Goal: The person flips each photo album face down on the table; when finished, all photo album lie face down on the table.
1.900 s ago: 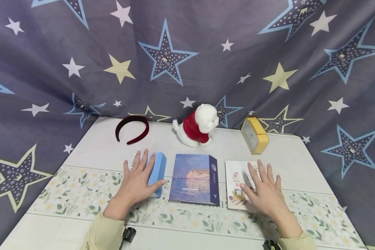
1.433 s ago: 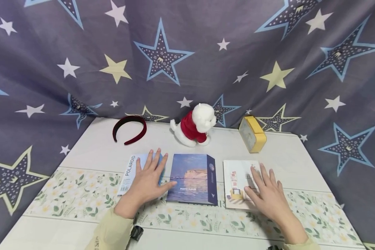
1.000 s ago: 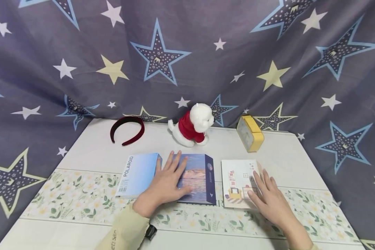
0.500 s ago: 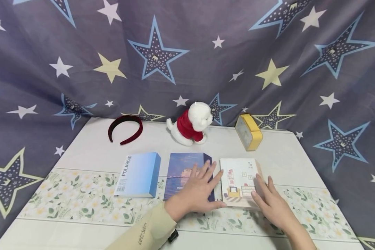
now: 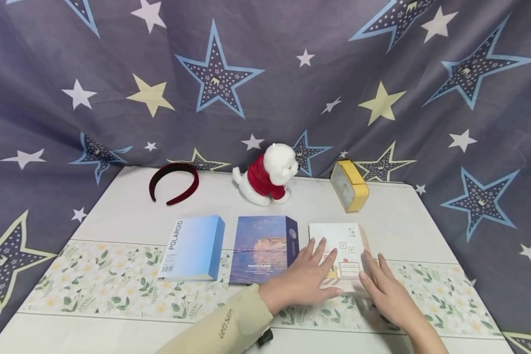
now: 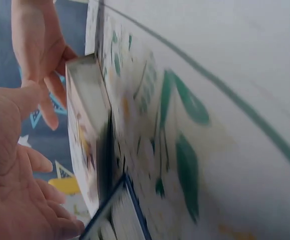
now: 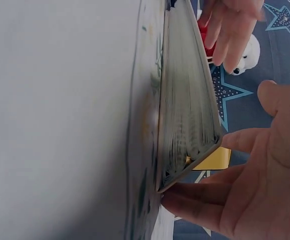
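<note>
In the head view my left hand (image 5: pixel 302 281) is over the left part of a white illustrated album (image 5: pixel 334 232), fingers outstretched. Its wrist is by the lower right corner of a purple seascape photo album (image 5: pixel 252 255). My right hand (image 5: pixel 391 297) is at the white album's right side. The right wrist view shows that album's page block (image 7: pixel 187 95) from the end, with fingers (image 7: pixel 242 140) of my right hand touching its slanted spine. From the left wrist view, I cannot tell whether my left palm (image 6: pixel 14 175) touches the cover.
A blue Polaroid album (image 5: pixel 192 248) lies at the left of the row. Behind stand a dark red headband (image 5: pixel 177 169), a white plush dog (image 5: pixel 265 179) in red and a yellow clock-like box (image 5: pixel 356 189). A starry curtain (image 5: pixel 292 98) hangs behind the table (image 5: pixel 93 332).
My left hand has travelled right, from the blue album across the purple one to the white one. My right hand has shifted off the white album's cover to its right side. The albums stay in place.
</note>
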The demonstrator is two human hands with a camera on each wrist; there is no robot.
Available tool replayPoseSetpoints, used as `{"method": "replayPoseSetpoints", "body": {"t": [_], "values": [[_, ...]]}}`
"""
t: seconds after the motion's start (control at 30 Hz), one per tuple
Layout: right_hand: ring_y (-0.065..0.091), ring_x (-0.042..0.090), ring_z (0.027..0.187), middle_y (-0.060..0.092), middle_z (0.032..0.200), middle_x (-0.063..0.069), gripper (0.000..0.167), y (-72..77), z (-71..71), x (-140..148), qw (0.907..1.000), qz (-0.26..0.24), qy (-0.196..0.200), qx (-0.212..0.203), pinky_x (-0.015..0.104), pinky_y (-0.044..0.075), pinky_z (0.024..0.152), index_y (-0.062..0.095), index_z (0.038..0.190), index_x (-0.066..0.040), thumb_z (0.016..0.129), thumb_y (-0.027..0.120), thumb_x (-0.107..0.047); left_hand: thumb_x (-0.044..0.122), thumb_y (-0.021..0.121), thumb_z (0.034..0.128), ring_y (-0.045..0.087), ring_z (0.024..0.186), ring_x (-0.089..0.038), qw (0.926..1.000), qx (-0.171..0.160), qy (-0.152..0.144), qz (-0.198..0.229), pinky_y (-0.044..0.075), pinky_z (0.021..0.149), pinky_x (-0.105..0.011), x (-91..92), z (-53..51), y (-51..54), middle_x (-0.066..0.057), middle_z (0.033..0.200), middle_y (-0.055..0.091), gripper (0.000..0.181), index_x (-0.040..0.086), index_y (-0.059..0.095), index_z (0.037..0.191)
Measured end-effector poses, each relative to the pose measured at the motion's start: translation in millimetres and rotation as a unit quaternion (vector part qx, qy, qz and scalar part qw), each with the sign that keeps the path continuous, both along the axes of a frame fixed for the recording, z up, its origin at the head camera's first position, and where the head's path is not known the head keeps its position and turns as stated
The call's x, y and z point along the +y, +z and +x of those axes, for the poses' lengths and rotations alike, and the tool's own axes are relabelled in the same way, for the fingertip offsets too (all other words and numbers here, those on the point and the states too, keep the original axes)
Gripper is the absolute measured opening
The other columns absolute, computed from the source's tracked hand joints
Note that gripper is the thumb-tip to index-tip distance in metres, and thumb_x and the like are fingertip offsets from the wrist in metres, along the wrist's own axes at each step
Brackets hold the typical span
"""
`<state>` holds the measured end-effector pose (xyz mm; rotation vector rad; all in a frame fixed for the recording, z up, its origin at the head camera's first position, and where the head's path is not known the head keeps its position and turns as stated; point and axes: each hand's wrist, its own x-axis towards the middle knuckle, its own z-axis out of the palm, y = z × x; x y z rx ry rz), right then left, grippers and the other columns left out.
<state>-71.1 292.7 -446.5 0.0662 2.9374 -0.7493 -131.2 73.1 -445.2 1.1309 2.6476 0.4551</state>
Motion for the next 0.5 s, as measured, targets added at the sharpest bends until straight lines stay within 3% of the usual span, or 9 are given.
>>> {"method": "replayPoseSetpoints", "body": {"t": [0.33,0.5], "values": [[0.014,0.057,0.138,0.022,0.150,0.036,0.073,6.2,5.5,3.5,0.9993,-0.011,-0.023,-0.028,0.075,0.021,0.099,0.022,0.153,0.002,0.103,0.032,-0.051,0.054,0.044,0.0985,0.006,0.148,-0.036,0.9996,-0.014,0.025,-0.003,0.020,0.116,-0.040,23.3,7.6,-2.3,-0.022,0.161,0.008,0.070,0.018,0.025,0.156],[0.032,0.054,0.133,0.026,0.150,0.035,0.075,8.3,4.2,5.2,0.9975,-0.021,-0.054,-0.040,0.069,0.030,0.101,0.022,0.152,0.004,0.103,0.026,-0.053,0.047,0.046,0.0996,0.010,0.147,-0.037,0.9993,-0.025,0.026,-0.004,0.028,0.113,-0.041,28.7,9.8,-2.5,-0.022,0.160,0.010,0.064,0.019,0.030,0.155]]}}
